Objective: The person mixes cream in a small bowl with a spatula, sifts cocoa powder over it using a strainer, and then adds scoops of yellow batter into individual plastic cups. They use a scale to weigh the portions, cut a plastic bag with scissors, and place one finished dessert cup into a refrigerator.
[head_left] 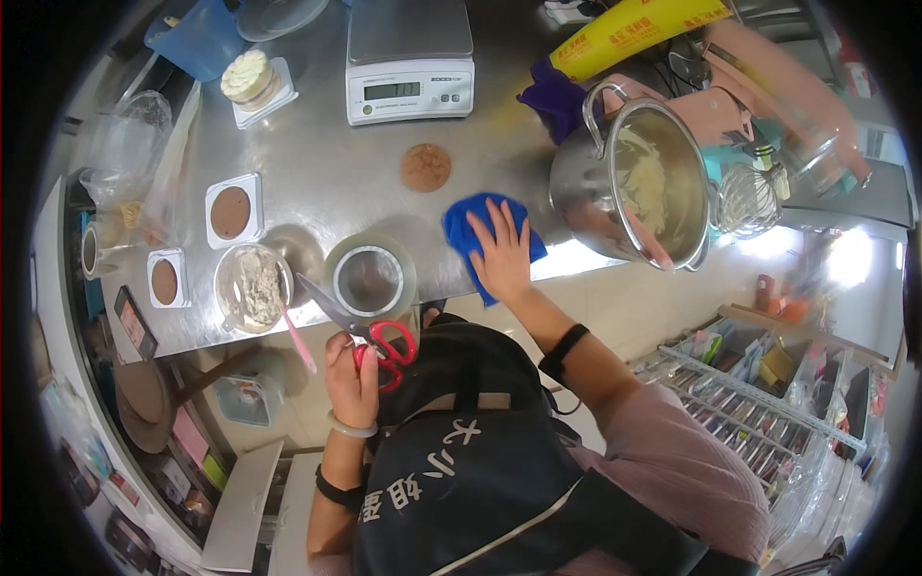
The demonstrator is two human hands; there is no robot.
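My left hand (353, 384) is closed on a pair of scissors (331, 307) with red handles, held near the table's front edge. Its blades point up and left, between a bowl and a roll of clear film (408, 283). My right hand (501, 254) lies flat with fingers spread on a blue cloth (471, 213), pressed to the steel table (317, 144). Beyond the cloth lies a round brown cake layer (425, 168). At the left, the bowl (226, 293) holds a greyish creamy mix and a pink-handled spatula (300, 344).
A steel pot (581, 182) with pale cream stands right of the cloth, beside a whisk head (751, 200) and a pink mixer (788, 96). A kitchen scale (411, 93) is at the back. Two white trays (252, 187) (181, 257) hold brown cake layers; a cream-topped cake (248, 79) stands behind.
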